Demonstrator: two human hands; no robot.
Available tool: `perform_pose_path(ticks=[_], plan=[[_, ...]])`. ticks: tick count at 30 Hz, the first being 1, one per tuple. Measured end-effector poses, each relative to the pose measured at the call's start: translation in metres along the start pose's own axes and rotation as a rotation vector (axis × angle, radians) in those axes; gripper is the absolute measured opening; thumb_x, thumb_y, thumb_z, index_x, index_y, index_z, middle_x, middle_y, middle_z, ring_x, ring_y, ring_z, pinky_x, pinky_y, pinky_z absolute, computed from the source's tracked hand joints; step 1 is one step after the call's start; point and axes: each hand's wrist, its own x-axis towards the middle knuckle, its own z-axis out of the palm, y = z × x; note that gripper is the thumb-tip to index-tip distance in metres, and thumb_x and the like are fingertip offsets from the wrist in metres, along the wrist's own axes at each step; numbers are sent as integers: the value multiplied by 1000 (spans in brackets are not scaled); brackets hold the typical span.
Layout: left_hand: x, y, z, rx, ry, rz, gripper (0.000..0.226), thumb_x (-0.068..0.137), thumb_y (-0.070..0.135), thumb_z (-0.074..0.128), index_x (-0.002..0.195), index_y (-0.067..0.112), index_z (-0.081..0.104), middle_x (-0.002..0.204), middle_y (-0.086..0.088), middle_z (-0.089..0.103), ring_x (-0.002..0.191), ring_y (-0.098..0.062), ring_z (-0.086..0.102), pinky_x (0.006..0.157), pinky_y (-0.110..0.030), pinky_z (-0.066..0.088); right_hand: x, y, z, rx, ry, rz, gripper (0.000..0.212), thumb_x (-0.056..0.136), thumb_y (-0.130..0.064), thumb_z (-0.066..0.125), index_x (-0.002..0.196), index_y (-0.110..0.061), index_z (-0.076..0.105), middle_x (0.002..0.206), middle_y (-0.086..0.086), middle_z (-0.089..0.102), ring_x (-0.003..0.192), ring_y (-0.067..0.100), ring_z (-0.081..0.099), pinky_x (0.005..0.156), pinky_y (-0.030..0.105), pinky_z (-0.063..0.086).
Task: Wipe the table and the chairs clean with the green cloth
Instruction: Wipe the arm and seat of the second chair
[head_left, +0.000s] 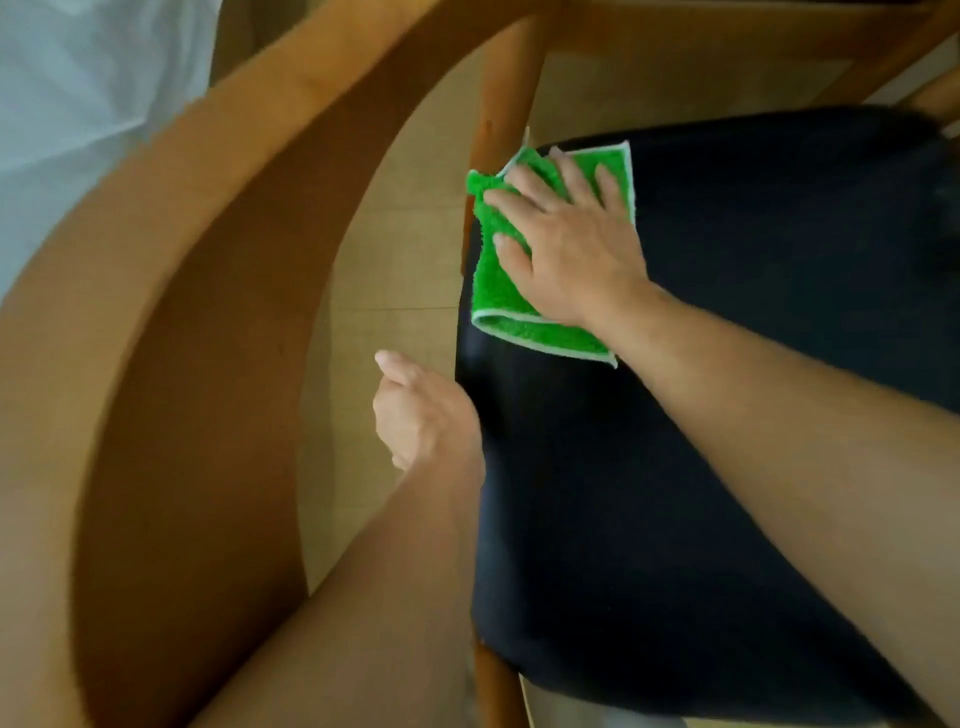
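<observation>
I look straight down on a wooden chair with a black padded seat (701, 467). The green cloth (498, 296) with a pale hem lies flat on the seat's far left corner. My right hand (566, 244) presses on it, palm down, fingers spread. My left hand (421, 415) hangs at the seat's left edge with its fingers curled under; whether it grips the edge is hidden. The curved wooden backrest (171, 322) sweeps round the left side, close to the camera.
A wooden chair leg (506, 98) rises beside the cloth's far corner. Table framing in the same wood (727, 31) crosses the top. Light wooden floor (395, 270) shows between backrest and seat. White fabric (88, 83) fills the upper left corner.
</observation>
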Motion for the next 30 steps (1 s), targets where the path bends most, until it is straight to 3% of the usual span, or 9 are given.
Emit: perform_pose_path(ticks=[5,8,11,14,16,19,23,27,30], plan=[[-4,14,2,-10,-31,100,49,103,38,21,126,13,56,124,-8,60,116,-28,53,105,-41,34,-74,-49,22,28,-30,56,58,97,-50,25,152,-33,20,163,-1,7,147,37,2,114,56,-3],[-9,19,-3,-19,-27,109,53,101,43,22,115,16,65,118,-4,64,112,-25,55,105,-40,32,-169,-85,41,-18,-196,-220,60,94,-51,35,150,-31,28,161,-1,14,146,40,11,113,58,-3],[-9,16,-4,-10,-42,107,51,102,42,21,115,19,64,104,5,63,100,-20,55,90,-31,34,-251,-87,54,-123,-372,-510,58,91,-50,36,146,-33,38,157,-3,28,140,34,33,112,58,12],[-9,12,-2,0,-61,92,50,100,46,22,82,22,62,76,14,53,70,-10,52,76,-30,35,-286,-50,64,-237,-383,-744,51,94,-45,34,145,-37,35,155,-8,31,135,24,42,113,53,21],[-9,9,-1,26,-77,94,50,101,46,23,83,24,64,73,14,51,68,-9,51,74,-30,35,-291,-29,64,-194,-364,-750,50,94,-50,40,143,-41,36,153,-12,34,135,20,41,115,49,20],[-8,4,1,47,-109,117,52,100,47,21,116,21,64,76,16,49,78,-10,49,77,-28,34,-269,-2,55,-66,-242,-497,62,88,-56,43,146,-39,32,154,-8,30,138,26,32,112,49,15],[-11,-3,2,131,-144,207,45,101,46,22,75,26,54,69,18,46,63,-1,44,62,-17,30,-203,52,30,-6,-75,29,63,93,-53,30,150,-35,14,157,-2,14,139,41,29,113,54,15],[-17,-3,4,207,-188,364,44,102,43,22,83,29,60,71,18,46,68,-2,46,78,-25,34,-161,33,28,105,10,596,63,96,-52,16,153,-31,1,162,0,-5,147,39,0,117,58,3],[-21,-3,6,241,-204,444,49,101,43,22,109,20,64,96,6,62,96,-19,56,92,-33,39,-182,-52,42,173,-23,577,68,95,-52,22,154,-23,5,161,11,-2,144,48,-2,113,65,5]])
